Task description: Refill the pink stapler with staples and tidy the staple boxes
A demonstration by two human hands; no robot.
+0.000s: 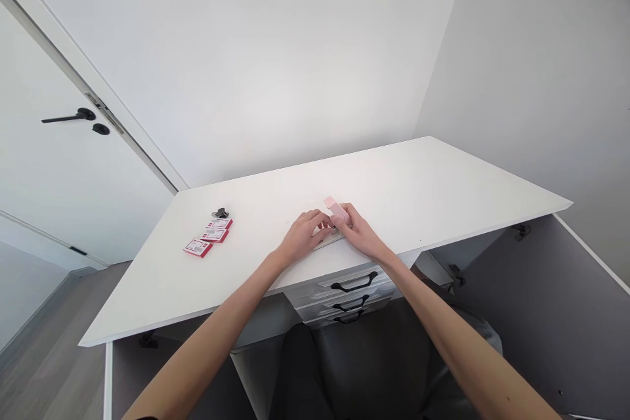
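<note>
My right hand [360, 231] is closed around a pale pink thing [337, 210] that looks like a stapler, its pink upper part tilted up and away from me. Under both hands, a flat cream-coloured strip [329, 236] lies on the white desktop; its link to the pink part is hidden. My left hand [306, 234] rests right beside it on the left, fingers bent and tips pinched together over the strip near small dark parts. What those fingertips hold is too small to make out.
Three small red-and-white boxes [198, 247] lie on the left of the white desk [266, 203]. A small dark metal item [221, 212] sits behind them. Drawers with black handles [354, 281] are below the front edge. A door [44, 79] stands at left, walls behind and right.
</note>
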